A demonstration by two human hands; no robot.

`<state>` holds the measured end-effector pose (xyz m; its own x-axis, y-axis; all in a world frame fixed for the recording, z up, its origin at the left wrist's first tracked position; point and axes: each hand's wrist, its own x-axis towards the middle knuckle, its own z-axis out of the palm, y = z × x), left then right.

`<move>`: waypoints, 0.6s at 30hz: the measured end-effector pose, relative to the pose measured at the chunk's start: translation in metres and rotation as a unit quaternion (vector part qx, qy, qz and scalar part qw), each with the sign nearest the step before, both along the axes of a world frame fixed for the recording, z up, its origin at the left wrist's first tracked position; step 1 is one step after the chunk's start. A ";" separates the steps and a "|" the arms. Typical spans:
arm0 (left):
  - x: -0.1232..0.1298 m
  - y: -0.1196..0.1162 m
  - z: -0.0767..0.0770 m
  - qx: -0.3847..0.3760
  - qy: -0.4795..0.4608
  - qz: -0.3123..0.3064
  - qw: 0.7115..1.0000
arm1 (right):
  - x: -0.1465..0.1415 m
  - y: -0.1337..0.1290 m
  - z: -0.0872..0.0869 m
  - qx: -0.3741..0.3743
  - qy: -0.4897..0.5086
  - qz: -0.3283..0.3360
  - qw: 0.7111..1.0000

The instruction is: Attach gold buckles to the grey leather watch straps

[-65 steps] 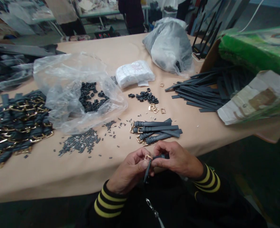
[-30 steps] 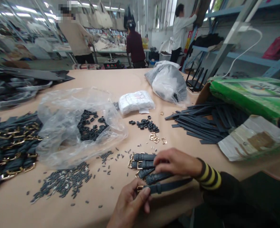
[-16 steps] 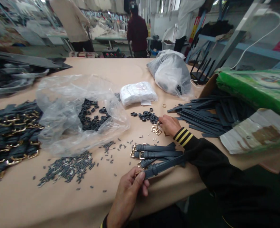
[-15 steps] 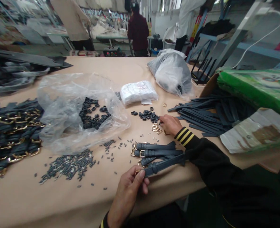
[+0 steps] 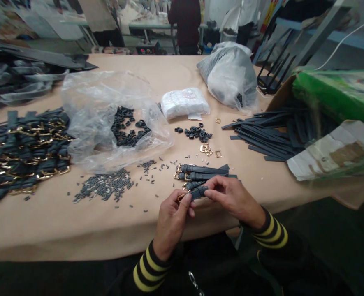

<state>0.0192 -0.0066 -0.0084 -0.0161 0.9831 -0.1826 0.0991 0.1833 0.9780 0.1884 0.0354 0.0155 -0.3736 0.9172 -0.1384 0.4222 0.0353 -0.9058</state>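
Observation:
In the head view my left hand (image 5: 171,220) pinches the buckle end of a dark blue leather strap (image 5: 197,193), and a bit of gold metal shows at its fingertips. My right hand (image 5: 235,199) has its thumb and fingers closed on the same strap near its loop; whether a separate small loop is also between them I cannot tell. Just beyond lie several finished-looking buckle straps (image 5: 197,168) with gold buckles. Farther off are loose gold buckles (image 5: 207,149) and a small heap of dark strap loops (image 5: 197,132).
Small dark pieces (image 5: 104,185) are scattered left of my hands. Behind them lies a clear plastic bag (image 5: 86,135) with more loops. Buckled straps (image 5: 30,152) pile up at far left. Plain strips (image 5: 262,131) spill from a green-topped box (image 5: 339,92) at right. Two people stand at the back.
My right hand has come back from beside the loose gold buckles to the strap in my left hand. The camera view has tilted downward.

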 end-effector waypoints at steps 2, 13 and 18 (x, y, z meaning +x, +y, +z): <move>0.002 -0.002 0.001 0.003 0.011 0.003 1.000 | -0.002 -0.009 -0.007 -0.003 0.018 -0.022 1.000; 0.012 -0.017 0.004 0.081 0.116 0.029 0.990 | -0.004 -0.028 -0.006 -0.010 0.045 -0.054 0.997; 0.015 -0.021 0.010 0.089 0.114 0.006 0.989 | -0.003 -0.030 -0.008 -0.004 0.052 -0.063 0.997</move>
<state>0.0340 -0.0274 0.0017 -0.0492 0.9988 0.0023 0.3206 0.0136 0.9471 0.1854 0.0058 0.0072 -0.2683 0.9568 -0.1118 0.3266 -0.0188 -0.9450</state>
